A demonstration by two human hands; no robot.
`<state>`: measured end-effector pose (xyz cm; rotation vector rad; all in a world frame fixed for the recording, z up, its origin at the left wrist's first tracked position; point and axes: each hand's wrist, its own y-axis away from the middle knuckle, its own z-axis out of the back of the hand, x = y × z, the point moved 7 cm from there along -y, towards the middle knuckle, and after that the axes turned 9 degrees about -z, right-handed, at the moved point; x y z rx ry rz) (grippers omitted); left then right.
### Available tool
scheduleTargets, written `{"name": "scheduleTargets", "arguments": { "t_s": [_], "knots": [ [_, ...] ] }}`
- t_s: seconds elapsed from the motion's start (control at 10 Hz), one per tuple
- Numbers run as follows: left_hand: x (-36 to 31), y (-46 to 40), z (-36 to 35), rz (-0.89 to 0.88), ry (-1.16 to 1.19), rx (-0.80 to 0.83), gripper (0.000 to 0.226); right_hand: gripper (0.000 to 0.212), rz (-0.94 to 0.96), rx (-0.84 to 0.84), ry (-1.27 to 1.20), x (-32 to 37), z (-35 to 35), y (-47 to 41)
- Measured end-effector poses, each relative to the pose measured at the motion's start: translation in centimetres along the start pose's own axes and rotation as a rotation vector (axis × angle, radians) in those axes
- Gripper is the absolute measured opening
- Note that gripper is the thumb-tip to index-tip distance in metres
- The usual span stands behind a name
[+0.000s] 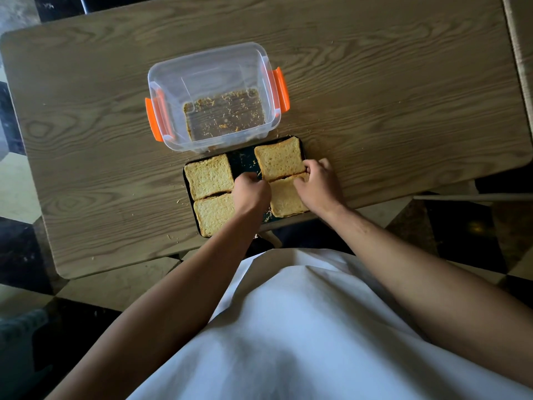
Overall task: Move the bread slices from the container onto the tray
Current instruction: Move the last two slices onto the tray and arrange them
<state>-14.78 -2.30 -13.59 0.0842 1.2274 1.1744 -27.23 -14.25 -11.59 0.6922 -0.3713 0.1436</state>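
**A:** What are the hands holding?

**B:** Left hand (251, 190) and right hand (318, 184) pinch the far edge of the near-right bread slice (285, 200) on the dark tray (189, 186).

**A:** And the rest?

**B:** Three slices fill the tray's other corners. The clear container (213, 96) just beyond the tray holds only crumbs. Bread looks light, crumbly; grip its crusts.
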Motion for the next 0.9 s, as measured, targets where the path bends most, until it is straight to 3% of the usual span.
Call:
{"name": "scheduleTargets", "arguments": {
  "t_s": [0.6,0.7,0.9],
  "knots": [
    [-2.0,-1.5,-0.6,-0.056,0.005,0.072,0.019,0.049,0.032,0.038,0.053,0.7,-0.7,-1.9],
    [-2.2,-1.5,-0.2,-0.117,-0.054,0.059,0.027,0.053,0.045,0.028,0.074,0.8,-0.6,-1.9],
    [-3.5,-1.1,3.4,-0.480,-0.491,-0.004,0.055,0.067,0.289,0.089,0.152,4.0,-1.7,-0.5]
  ]
}}
